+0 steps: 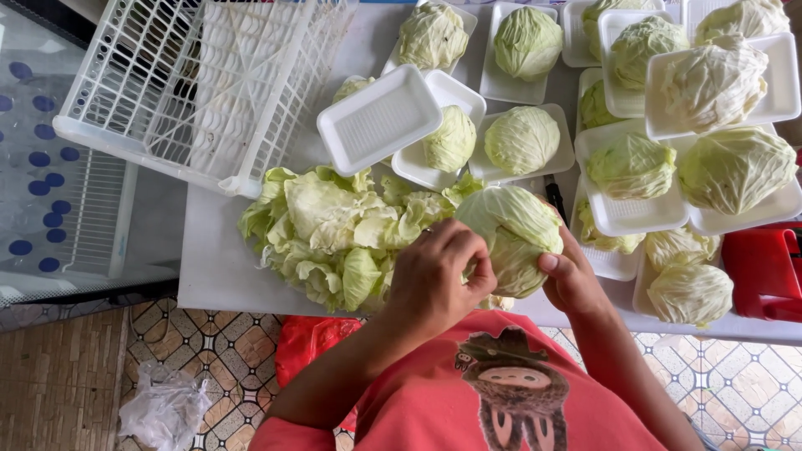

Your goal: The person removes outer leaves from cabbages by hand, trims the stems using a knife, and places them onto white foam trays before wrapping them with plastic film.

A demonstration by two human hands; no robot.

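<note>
- While you stand at the near edge of the white surface (217, 267), both your hands are on one cabbage head (514, 238), pale green, held just above that edge, near centre.
- Left hand (439, 280): grip closed over the near-left side of the cabbage head, fingers curled on an outer leaf.
- Right hand (572, 280): grip cupping the near-right side of the same head, thumb pressed on its surface.
- Heap of loose leaves (334, 238): lies on the surface just left of the held head, touching it; green, crumpled, many pieces.
- Empty foam tray (380, 119): white, tilted, resting partly on another tray, just beyond the leaf heap.
- Cabbages on foam trays (522, 140): one head per white tray, filling the far and right part of the surface; several trays overlap or stack at the far right.
- Largest trayed heads (731, 167): right side, well apart from your hands.
- White plastic crate (200, 83): lattice walls, lying tilted at the far left, its corner on the surface.
- Red object (764, 267): at the right edge, just beside the nearest trays; kind cannot be told.
- Dark handle (555, 199): a slim item between trays, just beyond the held head; partly hidden.
- Clear plastic bag (163, 409): crumpled on the tiled floor, near left.
- Red bag (309, 347): on the floor under the surface edge, left of your torso.
</note>
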